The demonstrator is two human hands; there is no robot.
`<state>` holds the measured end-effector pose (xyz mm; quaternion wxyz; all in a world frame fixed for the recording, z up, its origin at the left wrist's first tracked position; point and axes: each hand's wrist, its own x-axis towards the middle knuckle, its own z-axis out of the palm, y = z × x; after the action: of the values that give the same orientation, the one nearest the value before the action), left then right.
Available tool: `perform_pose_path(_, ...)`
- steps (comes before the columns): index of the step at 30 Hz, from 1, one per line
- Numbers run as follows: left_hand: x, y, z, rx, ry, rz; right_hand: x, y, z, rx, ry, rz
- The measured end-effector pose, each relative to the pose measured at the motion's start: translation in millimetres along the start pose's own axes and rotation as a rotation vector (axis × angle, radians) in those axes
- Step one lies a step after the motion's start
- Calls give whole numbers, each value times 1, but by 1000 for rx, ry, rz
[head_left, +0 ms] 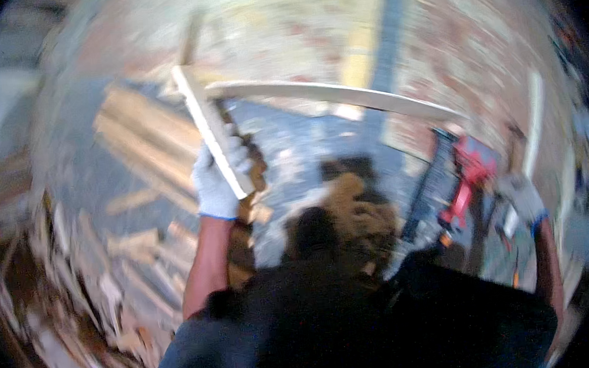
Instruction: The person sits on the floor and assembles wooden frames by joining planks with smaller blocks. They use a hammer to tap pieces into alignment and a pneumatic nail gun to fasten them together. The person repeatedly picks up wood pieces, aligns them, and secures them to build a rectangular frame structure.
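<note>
My left hand (216,181), in a white glove with a blue cuff, is closed round a narrow wooden board (204,118) with a pale edge, held at a slant. By its upper end begins a long pale strip (332,94) that runs off to the right; whether the two are joined cannot be told. My right hand (523,199), gloved too, is low at the right beside a red and black power tool (470,167). Blur hides its fingers and anything in them.
Wooden boards (144,131) are stacked on the left. Scrap wood (118,300) is heaped at the lower left. A mound of brown sawdust (358,217) lies in front of me. Another pale strip (535,122) stands out at the far right. The ground is mottled and blurred.
</note>
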<state>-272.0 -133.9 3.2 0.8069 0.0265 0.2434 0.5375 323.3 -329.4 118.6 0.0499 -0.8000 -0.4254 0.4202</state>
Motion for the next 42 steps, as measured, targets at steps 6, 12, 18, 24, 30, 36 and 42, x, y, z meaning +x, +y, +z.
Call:
perform_pose_path(6,147,-118,82,159,-122,-291,-33,-43,-29,-332,-35,238)
perform_pose_path(12,234,-239,128,345,-205,-483,-22,62,33,-148,-114,181)
perform_pose_path(18,245,-264,147,233,-374,-634,17,88,94,303,28,243)
perform_pose_path(24,241,-266,162,122,-334,-709,50,96,129,790,272,170)
perform_pose_path(30,239,-268,180,241,-416,-719,60,83,118,1224,166,285)
perform_pose_path(36,251,-282,179,300,-419,-749,63,102,127,1250,115,270)
perform_pose_path(42,248,-312,197,605,-426,-654,53,81,118,1376,97,287)
